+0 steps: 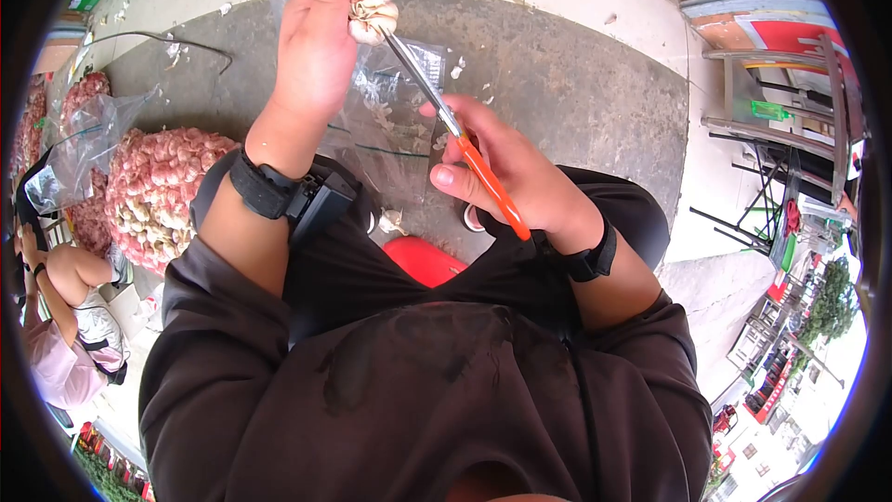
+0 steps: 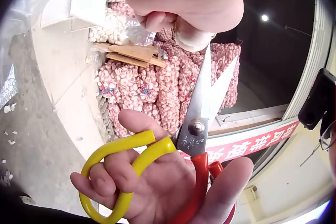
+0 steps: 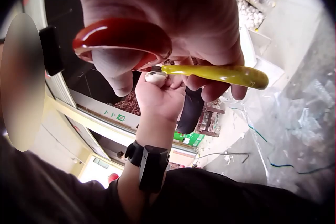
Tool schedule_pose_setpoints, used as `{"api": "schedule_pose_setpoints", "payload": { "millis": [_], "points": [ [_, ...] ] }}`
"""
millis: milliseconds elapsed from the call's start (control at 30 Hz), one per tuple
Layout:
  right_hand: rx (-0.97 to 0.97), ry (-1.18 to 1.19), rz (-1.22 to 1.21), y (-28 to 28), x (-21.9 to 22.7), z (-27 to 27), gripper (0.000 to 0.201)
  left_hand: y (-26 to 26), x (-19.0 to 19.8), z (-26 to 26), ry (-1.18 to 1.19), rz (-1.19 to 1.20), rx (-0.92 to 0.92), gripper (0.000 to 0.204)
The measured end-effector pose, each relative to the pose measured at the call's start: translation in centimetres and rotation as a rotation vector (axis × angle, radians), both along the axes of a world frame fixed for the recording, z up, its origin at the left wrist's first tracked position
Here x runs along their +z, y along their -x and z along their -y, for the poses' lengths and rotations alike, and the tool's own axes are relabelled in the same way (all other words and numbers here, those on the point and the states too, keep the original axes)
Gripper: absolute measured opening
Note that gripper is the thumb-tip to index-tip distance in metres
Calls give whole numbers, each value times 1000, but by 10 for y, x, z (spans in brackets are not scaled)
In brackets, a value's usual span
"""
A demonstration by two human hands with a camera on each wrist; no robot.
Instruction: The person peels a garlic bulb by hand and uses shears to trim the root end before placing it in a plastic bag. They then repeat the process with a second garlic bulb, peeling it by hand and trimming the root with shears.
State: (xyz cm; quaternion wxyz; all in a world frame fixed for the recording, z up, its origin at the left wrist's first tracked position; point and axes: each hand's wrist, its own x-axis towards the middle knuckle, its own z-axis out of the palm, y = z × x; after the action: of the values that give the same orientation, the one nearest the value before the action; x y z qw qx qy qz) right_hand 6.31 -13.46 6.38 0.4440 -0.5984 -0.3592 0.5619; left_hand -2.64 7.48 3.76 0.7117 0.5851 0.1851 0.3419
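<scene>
My left hand [image 1: 316,51] grips a pale garlic bulb [image 1: 373,20] out in front, near the top of the head view. In my right hand [image 1: 525,172] are scissors [image 1: 492,188] with one red and one yellow handle. The left wrist view shows the steel blades [image 2: 198,113] a little apart, their tips right at the bulb [image 2: 191,39]. My right thumb passes through the red loop [image 3: 123,37], and fingers curl round the yellow handle [image 3: 220,73]. The palm hides part of the handles in the head view.
A full net sack of garlic [image 1: 163,181] stands left of my knee, with clear plastic bags [image 1: 102,135] beside it. Another plastic bag [image 1: 372,135] lies on the floor ahead. Below my lap a red object [image 1: 423,260] shows. Someone sits at the left [image 1: 70,316]; a metal rack [image 1: 780,135] is at right.
</scene>
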Motion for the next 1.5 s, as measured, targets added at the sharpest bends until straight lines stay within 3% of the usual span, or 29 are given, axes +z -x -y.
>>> {"api": "schedule_pose_setpoints", "payload": {
  "millis": [400, 700, 967, 1100, 1500],
  "points": [
    [-11, 10, 52, 0, 1, 0, 58, 3, 1, 1, -94, -87, 16, 46],
    [26, -79, 311, -4, -7, 1, 54, 2, 1, 1, -171, -126, 60, 47],
    [-6, 7, 366, -4, -3, 0, 70, -2, 2, 8, 53, -109, 90, 45],
    [27, 28, 313, -4, 1, -1, 64, 0, 1, 6, 127, -119, 56, 42],
    [31, 59, 371, -5, -8, -3, 65, -5, -7, 8, 195, -91, 231, 45]
  ]
}}
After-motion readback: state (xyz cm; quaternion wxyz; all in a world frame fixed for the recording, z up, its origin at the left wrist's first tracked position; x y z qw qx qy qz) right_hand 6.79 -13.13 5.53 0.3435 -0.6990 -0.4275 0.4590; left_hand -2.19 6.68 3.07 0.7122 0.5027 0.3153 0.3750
